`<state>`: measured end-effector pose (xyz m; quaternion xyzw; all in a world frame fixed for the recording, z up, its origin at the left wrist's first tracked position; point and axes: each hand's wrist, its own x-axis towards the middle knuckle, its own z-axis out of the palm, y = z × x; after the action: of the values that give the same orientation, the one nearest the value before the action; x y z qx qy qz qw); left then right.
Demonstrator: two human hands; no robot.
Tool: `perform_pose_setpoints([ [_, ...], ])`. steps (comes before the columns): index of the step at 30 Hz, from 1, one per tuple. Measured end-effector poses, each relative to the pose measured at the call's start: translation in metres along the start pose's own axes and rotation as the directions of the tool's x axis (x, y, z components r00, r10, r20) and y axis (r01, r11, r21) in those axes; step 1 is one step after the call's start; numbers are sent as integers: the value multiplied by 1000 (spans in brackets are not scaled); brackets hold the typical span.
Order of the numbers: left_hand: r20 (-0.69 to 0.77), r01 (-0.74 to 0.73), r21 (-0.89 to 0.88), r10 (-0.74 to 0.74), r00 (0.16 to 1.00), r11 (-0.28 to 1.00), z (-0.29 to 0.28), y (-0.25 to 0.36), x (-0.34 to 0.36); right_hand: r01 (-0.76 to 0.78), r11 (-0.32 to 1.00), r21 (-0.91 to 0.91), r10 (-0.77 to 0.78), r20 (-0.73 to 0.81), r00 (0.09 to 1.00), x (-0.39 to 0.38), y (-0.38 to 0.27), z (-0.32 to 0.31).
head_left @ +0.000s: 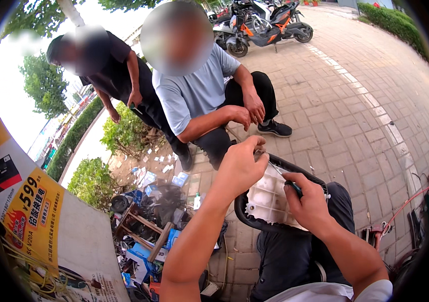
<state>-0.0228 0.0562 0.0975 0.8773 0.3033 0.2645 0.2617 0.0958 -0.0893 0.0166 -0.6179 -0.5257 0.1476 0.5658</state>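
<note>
On my lap rests what looks like a scooter seat, bottom up, with an off-white ribbed plastic base [267,197] inside a padded black cover [243,214]. At its far left edge is my left hand [247,162], fingers closed in a pinch on the rim of the cover. My right hand [306,200] is wrapped round the dark handle of a screwdriver [293,188]. The tool's thin metal shaft points toward the far edge of the base, close to my left fingers. Whether its tip touches the cover I cannot tell.
A person in a light blue shirt [194,93] squats opposite; another in dark clothes [116,60] stands behind. Left of me lie a wooden stool [144,236] and scattered boxes and parts. A yellow-and-white sign panel [48,216] stands far left. Scooters [269,25] are parked beyond.
</note>
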Motion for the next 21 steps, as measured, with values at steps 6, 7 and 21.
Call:
perform_pose_setpoints([
  [6,50,114,66,-118,992,991,-6,-10,1,73,997,-13,-72,37,997,1,16,7],
  [7,21,145,68,-146,989,987,-8,-12,-2,94,996,8,-94,45,995,2,18,6],
  [21,-68,13,265,6,998,964,4,-4,0,13,999,-41,0,303,953,31,17,-37],
])
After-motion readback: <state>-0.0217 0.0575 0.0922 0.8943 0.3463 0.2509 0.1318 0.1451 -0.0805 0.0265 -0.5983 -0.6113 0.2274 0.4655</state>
